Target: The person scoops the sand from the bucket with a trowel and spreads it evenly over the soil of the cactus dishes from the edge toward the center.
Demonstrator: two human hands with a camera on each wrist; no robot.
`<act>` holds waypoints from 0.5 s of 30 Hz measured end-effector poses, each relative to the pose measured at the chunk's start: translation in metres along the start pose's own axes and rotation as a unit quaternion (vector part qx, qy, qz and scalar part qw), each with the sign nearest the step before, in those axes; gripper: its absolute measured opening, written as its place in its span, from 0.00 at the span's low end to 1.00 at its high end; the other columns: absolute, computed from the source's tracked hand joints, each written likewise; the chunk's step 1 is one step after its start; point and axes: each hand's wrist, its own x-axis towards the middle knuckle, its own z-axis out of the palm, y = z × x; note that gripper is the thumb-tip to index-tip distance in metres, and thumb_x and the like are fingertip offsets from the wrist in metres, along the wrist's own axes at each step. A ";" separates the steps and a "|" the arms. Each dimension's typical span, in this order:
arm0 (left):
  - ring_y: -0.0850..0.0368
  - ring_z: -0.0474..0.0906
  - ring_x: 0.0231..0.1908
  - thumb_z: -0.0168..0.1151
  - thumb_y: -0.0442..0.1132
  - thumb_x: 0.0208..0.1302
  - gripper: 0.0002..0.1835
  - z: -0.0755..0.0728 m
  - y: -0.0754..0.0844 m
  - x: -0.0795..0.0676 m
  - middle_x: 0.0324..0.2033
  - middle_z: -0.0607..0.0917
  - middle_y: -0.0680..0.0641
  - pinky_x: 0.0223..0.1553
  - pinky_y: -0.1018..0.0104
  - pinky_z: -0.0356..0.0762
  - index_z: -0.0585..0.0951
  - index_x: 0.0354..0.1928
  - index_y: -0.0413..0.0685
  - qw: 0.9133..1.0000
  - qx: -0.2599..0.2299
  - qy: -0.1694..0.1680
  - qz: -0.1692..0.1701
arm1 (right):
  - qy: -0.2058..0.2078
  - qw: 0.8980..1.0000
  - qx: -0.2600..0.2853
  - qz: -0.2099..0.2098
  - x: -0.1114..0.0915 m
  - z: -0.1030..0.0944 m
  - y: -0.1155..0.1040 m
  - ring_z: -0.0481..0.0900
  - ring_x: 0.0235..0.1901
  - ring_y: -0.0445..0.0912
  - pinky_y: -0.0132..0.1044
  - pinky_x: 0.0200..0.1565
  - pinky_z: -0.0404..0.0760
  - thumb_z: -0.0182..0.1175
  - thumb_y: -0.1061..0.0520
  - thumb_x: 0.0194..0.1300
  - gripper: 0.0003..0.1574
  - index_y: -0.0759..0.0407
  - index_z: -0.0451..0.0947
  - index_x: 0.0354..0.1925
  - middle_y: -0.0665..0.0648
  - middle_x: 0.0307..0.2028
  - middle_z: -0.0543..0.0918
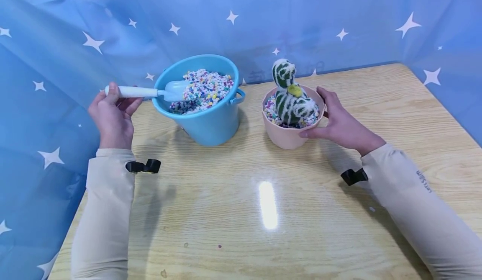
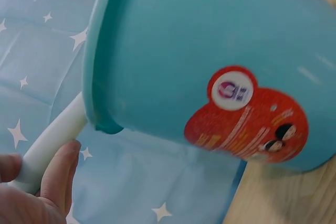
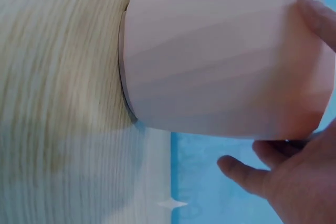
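My left hand (image 1: 113,116) grips the white handle of a small scoop (image 1: 132,91), whose pale blue blade lies on colourful beads (image 1: 212,89) inside a light blue bucket (image 1: 211,129). In the left wrist view, fingers and thumb wrap the scoop handle (image 2: 50,140) just outside the bucket rim, and the blade is hidden. With thumb and fingers on opposite sides of its rim, my right hand (image 1: 339,123) holds a pink pot (image 1: 282,135). A striped green and white knitted cactus (image 1: 290,100) with a yellow flower stands in beads in that pot.
Both containers stand towards the back of a wooden table (image 1: 226,196). Behind and to the left hangs a blue cloth (image 1: 256,24) with white stars. A red sticker (image 2: 252,124) marks the bucket's side.
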 end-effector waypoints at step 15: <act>0.43 0.83 0.28 0.56 0.36 0.72 0.13 0.014 -0.007 -0.019 0.37 0.79 0.32 0.43 0.53 0.84 0.72 0.46 0.29 0.998 -0.059 -0.012 0.022 | -0.013 1.000 0.002 0.011 0.000 0.001 -0.001 0.37 0.74 0.59 0.67 0.68 0.51 0.75 0.53 0.56 0.79 0.46 0.20 0.76 0.54 0.76 0.28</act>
